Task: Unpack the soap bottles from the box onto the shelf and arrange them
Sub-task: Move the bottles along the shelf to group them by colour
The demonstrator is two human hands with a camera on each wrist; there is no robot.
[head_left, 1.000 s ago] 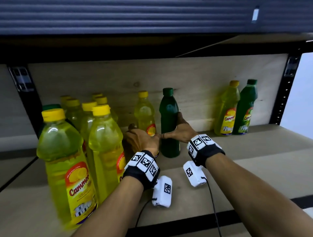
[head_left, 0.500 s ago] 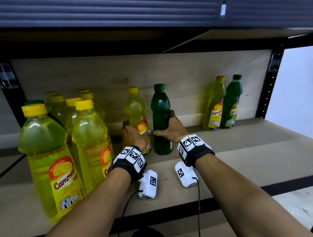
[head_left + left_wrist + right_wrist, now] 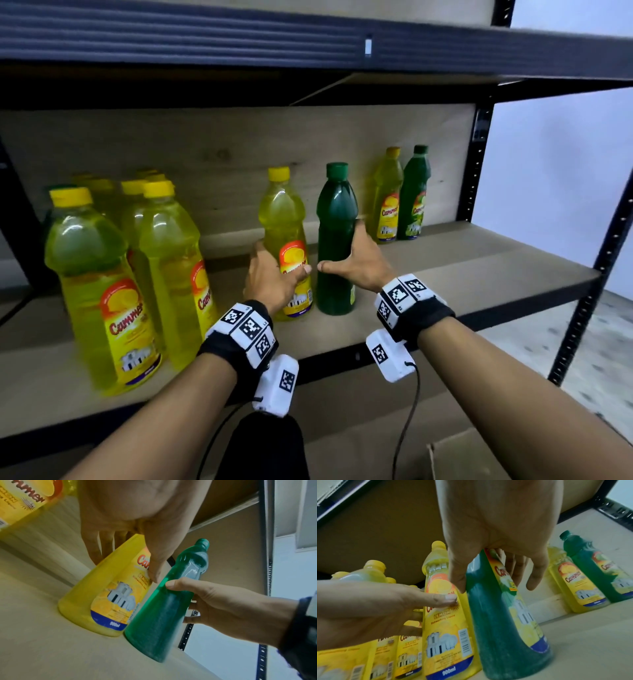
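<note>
A yellow soap bottle (image 3: 284, 219) and a dark green soap bottle (image 3: 337, 219) stand upright side by side on the wooden shelf (image 3: 445, 270). My left hand (image 3: 270, 277) wraps the yellow bottle (image 3: 447, 628), thumb on its label and fingers behind. My right hand (image 3: 356, 263) wraps the green bottle (image 3: 159, 622), thumb on its front and fingers round the far side. The right wrist view shows my right hand (image 3: 496, 520) above the green bottle (image 3: 496, 628), fingers loosely spread. Both bottle bases rest on the shelf.
Several yellow bottles (image 3: 164, 257) crowd the shelf's left part. A yellow bottle (image 3: 388, 205) and a green one (image 3: 416, 198) stand at the back right. A black upright post (image 3: 589, 291) bounds the right end. A cardboard flap (image 3: 462, 455) shows below.
The head view has pulled back. Both held bottles now sit farther from the left group and nearer the back-right pair. My thumbs look straighter than before.
</note>
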